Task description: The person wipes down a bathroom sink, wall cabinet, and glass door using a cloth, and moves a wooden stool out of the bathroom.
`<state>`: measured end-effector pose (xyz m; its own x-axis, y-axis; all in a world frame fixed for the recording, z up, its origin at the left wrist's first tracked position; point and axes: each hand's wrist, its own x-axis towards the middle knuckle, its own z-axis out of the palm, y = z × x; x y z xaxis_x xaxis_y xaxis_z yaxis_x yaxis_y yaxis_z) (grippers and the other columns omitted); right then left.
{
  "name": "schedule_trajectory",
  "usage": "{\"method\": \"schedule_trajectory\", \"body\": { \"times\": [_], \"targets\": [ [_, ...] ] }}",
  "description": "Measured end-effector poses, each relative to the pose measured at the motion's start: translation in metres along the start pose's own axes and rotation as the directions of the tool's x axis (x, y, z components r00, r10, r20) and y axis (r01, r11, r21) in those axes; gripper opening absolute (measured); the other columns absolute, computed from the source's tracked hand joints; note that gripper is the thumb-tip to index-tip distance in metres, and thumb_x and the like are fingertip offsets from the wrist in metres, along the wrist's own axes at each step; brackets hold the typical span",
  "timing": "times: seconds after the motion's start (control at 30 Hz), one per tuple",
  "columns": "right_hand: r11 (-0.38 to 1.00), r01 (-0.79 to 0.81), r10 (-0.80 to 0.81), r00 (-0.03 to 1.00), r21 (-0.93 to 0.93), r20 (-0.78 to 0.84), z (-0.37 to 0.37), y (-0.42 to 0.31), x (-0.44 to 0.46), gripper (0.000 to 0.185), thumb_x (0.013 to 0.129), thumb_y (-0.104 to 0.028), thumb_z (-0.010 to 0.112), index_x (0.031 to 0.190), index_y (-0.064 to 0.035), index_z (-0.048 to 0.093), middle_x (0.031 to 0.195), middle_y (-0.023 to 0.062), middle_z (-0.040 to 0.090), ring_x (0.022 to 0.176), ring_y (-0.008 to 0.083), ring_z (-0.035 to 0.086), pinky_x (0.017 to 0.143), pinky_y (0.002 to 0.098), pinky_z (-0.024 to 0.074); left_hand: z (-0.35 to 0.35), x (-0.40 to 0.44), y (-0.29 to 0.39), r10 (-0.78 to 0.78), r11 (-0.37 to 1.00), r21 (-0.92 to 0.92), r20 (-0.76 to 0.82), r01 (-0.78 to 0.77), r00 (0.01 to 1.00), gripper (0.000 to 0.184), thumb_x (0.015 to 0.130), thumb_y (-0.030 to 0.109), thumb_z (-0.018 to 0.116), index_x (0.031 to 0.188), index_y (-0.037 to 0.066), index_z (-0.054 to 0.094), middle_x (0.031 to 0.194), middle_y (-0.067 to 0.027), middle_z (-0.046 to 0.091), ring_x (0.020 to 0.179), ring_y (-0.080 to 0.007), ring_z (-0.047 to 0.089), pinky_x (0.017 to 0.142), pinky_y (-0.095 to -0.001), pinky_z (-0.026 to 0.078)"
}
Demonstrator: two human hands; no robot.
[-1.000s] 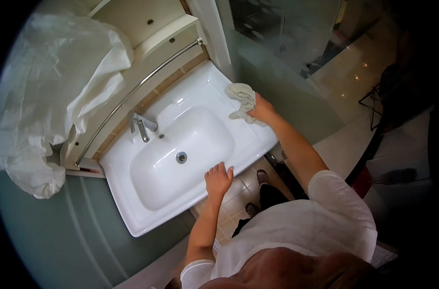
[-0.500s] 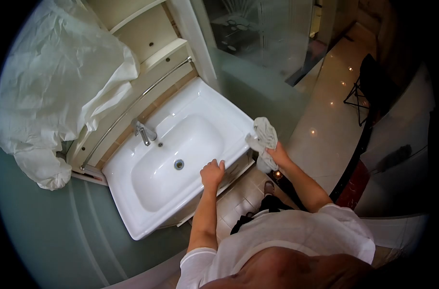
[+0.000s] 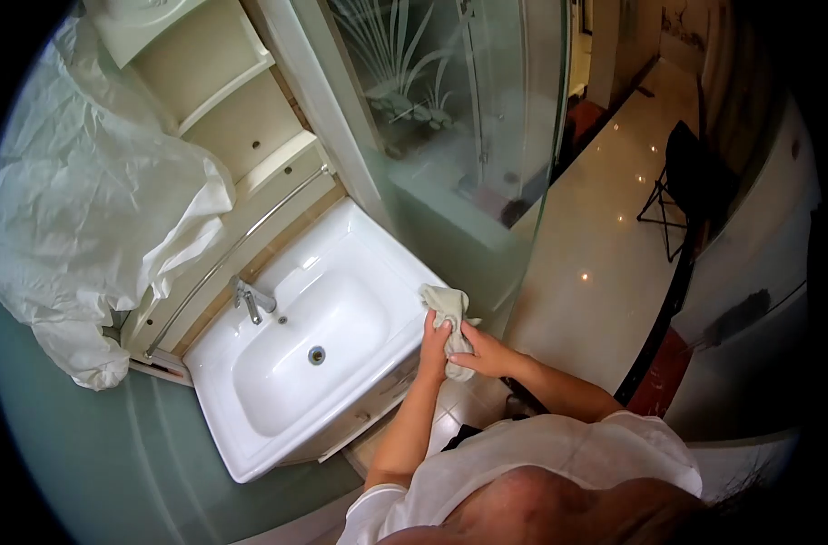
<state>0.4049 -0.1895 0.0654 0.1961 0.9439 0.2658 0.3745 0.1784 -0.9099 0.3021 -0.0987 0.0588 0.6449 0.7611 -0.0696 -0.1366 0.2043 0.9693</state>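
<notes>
A crumpled pale cloth [image 3: 452, 312] is held between both hands, just off the right front corner of the white sink [image 3: 389, 263]. My left hand [image 3: 434, 345] grips the cloth's left side. On its right side, my right hand [image 3: 487, 352] has the fingers and thumb closed on the lower part. A chrome faucet [image 3: 253, 302] stands at the sink's back edge, and the basin [image 3: 296, 363] with its round drain [image 3: 317, 355] holds no visible water.
Behind the sink are a chrome rail [image 3: 237, 252] and white shelves [image 3: 223, 91]. White sheeting [image 3: 96, 200] hangs at the left. Glass panels [image 3: 450, 182] stand beyond the sink, and a black folding chair [image 3: 691, 182] is at the right.
My right hand has brought the cloth from the sink's right end toward my body. My left hand has left the sink's front edge and taken hold of the cloth. The view has shifted too.
</notes>
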Motion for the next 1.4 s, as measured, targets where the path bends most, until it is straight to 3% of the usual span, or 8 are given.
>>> {"method": "schedule_trajectory", "body": {
  "times": [0.07,0.2,0.27,0.33,0.57,1.0,1.27,1.4],
  "targets": [
    [0.957,-0.238,0.271,0.937,-0.166,0.218,-0.051,-0.060,0.011,0.051,0.082,-0.016,0.055,0.127,-0.0026,0.035,0.115,0.0135,0.052,0.099,0.0219,0.054,0.082,0.0305,0.0441,0.012,0.015,0.030,-0.169,0.948,-0.268,0.041,0.174,0.985,0.055,0.083,0.019,0.048,0.129,-0.004,0.029,0.126,-0.0165,0.040,0.113,-0.0243,0.042,0.095,-0.0339,0.034],
    [0.901,0.296,-0.369,0.907,-0.317,-0.201,-0.131,-0.087,0.010,0.047,0.080,-0.018,0.056,0.123,-0.0027,0.042,0.112,0.0167,0.053,0.093,0.0261,0.056,0.079,0.0340,0.0440,0.041,0.039,0.070,0.084,0.971,-0.224,0.016,-0.078,0.996,0.056,0.080,0.015,0.052,0.129,-0.003,0.030,0.124,-0.0157,0.041,0.110,-0.0203,0.045,0.091,-0.0319,0.038],
    [0.870,0.359,-0.462,0.834,-0.338,-0.301,-0.153,-0.100,0.027,0.049,0.082,-0.018,0.053,0.125,-0.0011,0.038,0.117,0.0168,0.050,0.099,0.0261,0.053,0.083,0.0338,0.0420,0.065,0.056,0.074,0.420,0.901,0.102,0.043,-0.423,0.906,0.058,0.079,0.018,0.054,0.127,-0.003,0.032,0.124,-0.0185,0.040,0.112,-0.0255,0.042,0.095,-0.0357,0.033],
    [0.817,0.467,-0.574,0.715,-0.339,-0.400,-0.163,-0.104,0.045,0.055,0.086,-0.023,0.048,0.131,0.0027,0.028,0.127,0.0176,0.040,0.112,0.0270,0.043,0.092,0.0347,0.0349,0.103,0.074,0.047,0.775,0.464,0.540,0.135,-0.702,0.617,0.058,0.077,0.023,0.057,0.124,-0.002,0.035,0.125,-0.0237,0.035,0.114,-0.0358,0.036,0.098,-0.0420,0.026],
    [0.769,0.427,-0.338,0.903,0.475,-0.264,-0.152,-0.062,0.082,0.067,0.091,-0.042,0.031,0.135,0.0050,0.010,0.140,0.0172,0.021,0.128,0.0254,0.024,0.104,0.0352,0.0175,0.134,0.094,0.100,0.875,0.288,0.507,0.205,-0.812,0.438,0.058,0.067,0.021,0.057,0.118,-0.001,0.042,0.121,-0.0218,0.038,0.111,-0.0394,0.035,0.096,-0.0429,0.024],
    [0.836,0.525,-0.399,0.778,0.156,-0.485,-0.132,-0.057,0.082,0.047,0.094,-0.026,0.025,0.130,0.0049,0.024,0.131,0.0223,0.035,0.119,0.0333,0.038,0.096,0.0427,0.0333,0.067,0.277,0.310,0.980,0.004,0.479,0.174,-0.878,0.100,0.049,0.073,0.022,0.050,0.115,-0.002,0.044,0.112,-0.0181,0.046,0.108,-0.0310,0.042,0.093,-0.0363,0.031],
    [0.896,0.424,-0.282,0.775,0.135,-0.565,-0.126,-0.061,0.078,0.048,0.094,-0.032,0.027,0.125,0.0032,0.029,0.128,0.0220,0.038,0.117,0.0335,0.042,0.095,0.0425,0.0348,0.042,0.373,0.418,0.995,0.095,0.518,-0.064,-0.850,0.072,0.035,0.073,0.025,0.054,0.097,0.000,0.054,0.105,-0.0209,0.047,0.098,-0.0374,0.045,0.086,-0.0437,0.034],
    [0.912,0.377,-0.231,0.794,0.158,-0.563,-0.125,-0.066,0.073,0.047,0.094,-0.031,0.026,0.126,0.0029,0.028,0.128,0.0216,0.038,0.117,0.0331,0.042,0.096,0.0419,0.0346,0.093,0.279,0.427,0.985,0.006,0.462,0.150,-0.887,0.085,0.033,0.069,0.030,0.059,0.083,0.001,0.054,0.101,-0.0222,0.047,0.095,-0.0374,0.045,0.083,-0.0451,0.034]
  ]
}}
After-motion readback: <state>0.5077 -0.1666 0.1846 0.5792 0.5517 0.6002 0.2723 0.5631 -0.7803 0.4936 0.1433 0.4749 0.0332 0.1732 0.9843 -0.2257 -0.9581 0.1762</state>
